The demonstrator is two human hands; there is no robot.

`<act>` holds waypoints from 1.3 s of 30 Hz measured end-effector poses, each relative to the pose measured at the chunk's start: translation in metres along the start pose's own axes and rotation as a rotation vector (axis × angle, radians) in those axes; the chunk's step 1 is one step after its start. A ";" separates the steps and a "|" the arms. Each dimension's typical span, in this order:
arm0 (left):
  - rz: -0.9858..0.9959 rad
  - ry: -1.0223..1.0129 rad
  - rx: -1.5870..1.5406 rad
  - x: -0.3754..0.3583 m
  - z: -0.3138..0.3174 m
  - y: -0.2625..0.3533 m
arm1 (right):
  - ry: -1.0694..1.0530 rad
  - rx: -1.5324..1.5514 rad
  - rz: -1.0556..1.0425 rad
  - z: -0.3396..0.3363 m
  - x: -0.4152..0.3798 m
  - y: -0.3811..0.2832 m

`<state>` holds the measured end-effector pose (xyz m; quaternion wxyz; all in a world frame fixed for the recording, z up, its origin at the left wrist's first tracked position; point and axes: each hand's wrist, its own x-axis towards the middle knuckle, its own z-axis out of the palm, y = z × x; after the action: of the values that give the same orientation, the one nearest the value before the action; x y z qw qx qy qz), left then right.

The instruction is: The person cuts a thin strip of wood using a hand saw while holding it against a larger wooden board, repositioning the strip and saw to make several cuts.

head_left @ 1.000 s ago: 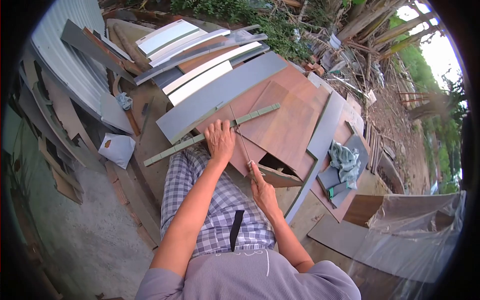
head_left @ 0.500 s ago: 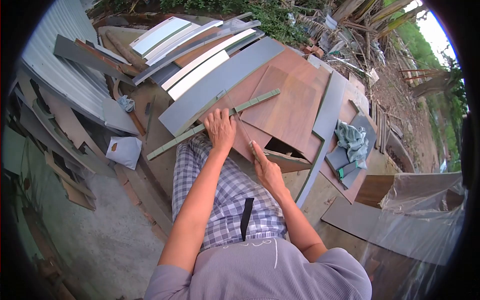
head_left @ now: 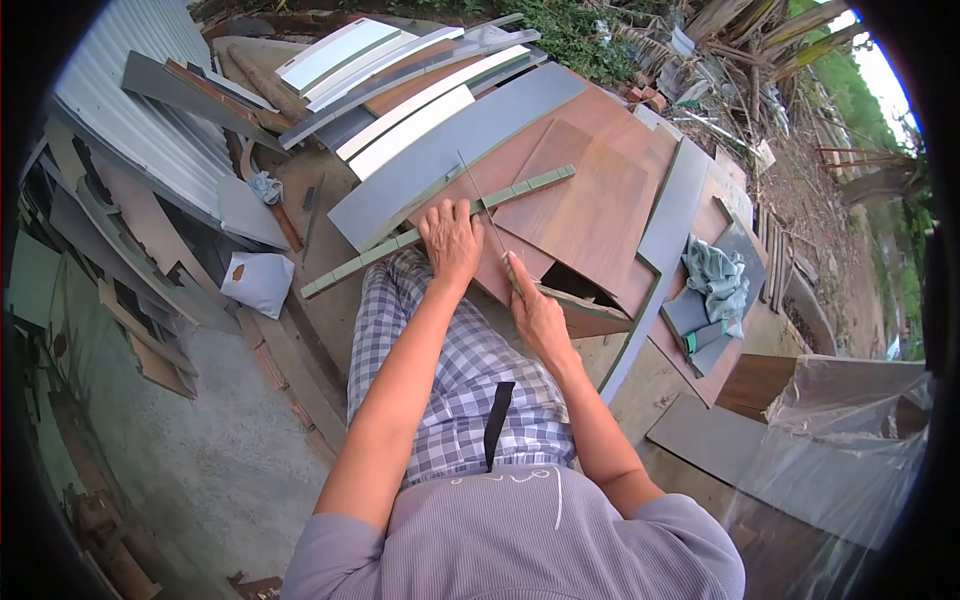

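Observation:
My left hand [head_left: 453,240] presses on a narrow green strip [head_left: 375,258] with marks across it, its fingers bent over the strip. The strip lies slantwise over the stacked boards, above my checked trousers. In my right hand [head_left: 540,322] is the handle of a thin-bladed handsaw [head_left: 495,235], its blade seen nearly edge-on. The blade crosses the strip just right of my left fingers and its tip points away from me. Under the strip's right part lies a brown wood-grain board [head_left: 580,195].
Grey and white planks [head_left: 410,135] are piled ahead. A pale crumpled cloth [head_left: 715,280] lies on boards at right, near a plastic-covered stack [head_left: 850,410]. At left are a white bag [head_left: 258,283], leaning offcuts [head_left: 130,220] and a corrugated metal sheet [head_left: 150,90].
My right hand has pushed the handsaw forward, so more blade reaches past the strip. My left hand stays on the strip. The whole view has shifted slightly.

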<state>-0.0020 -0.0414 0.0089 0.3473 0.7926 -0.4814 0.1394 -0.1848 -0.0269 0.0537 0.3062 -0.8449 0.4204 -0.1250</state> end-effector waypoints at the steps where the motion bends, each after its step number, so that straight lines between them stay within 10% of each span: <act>1: -0.001 -0.007 0.005 -0.001 0.000 0.000 | 0.031 0.026 -0.036 0.001 -0.005 0.003; 39: -0.039 -0.053 -0.055 0.009 0.009 0.014 | -0.051 0.062 0.136 -0.028 -0.045 0.003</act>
<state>-0.0106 -0.0577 0.0127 0.3590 0.7954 -0.4784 0.0984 -0.2274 -0.0046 0.0755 0.3503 -0.8074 0.4651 -0.0952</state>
